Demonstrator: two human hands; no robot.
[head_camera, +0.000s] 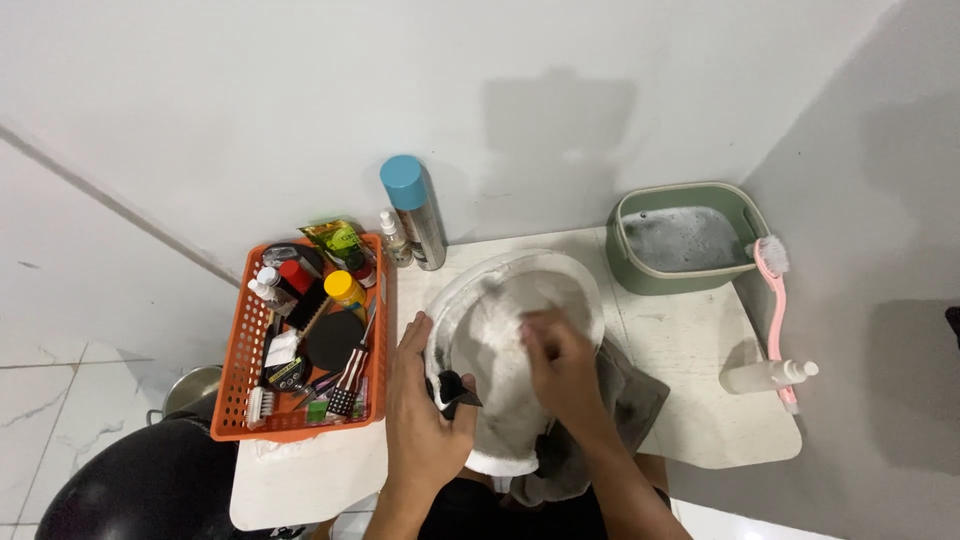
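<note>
A white shoe-like item (492, 335) with a black tab (452, 390) lies on a grey cloth (637, 397) at the middle of a small white table (690, 335). My left hand (425, 420) grips its left side, thumb by the black tab. My right hand (563, 365) rests on top of the white item with fingers curled and blurred by motion; whether it holds anything is hidden.
An orange basket (238, 355) of brushes, tins and small bottles stands at the left. A blue-capped spray can (415, 210) stands behind. A green tub (640, 278) of soapy water, a pink brush (776, 305) and a small clear bottle (765, 376) sit at the right.
</note>
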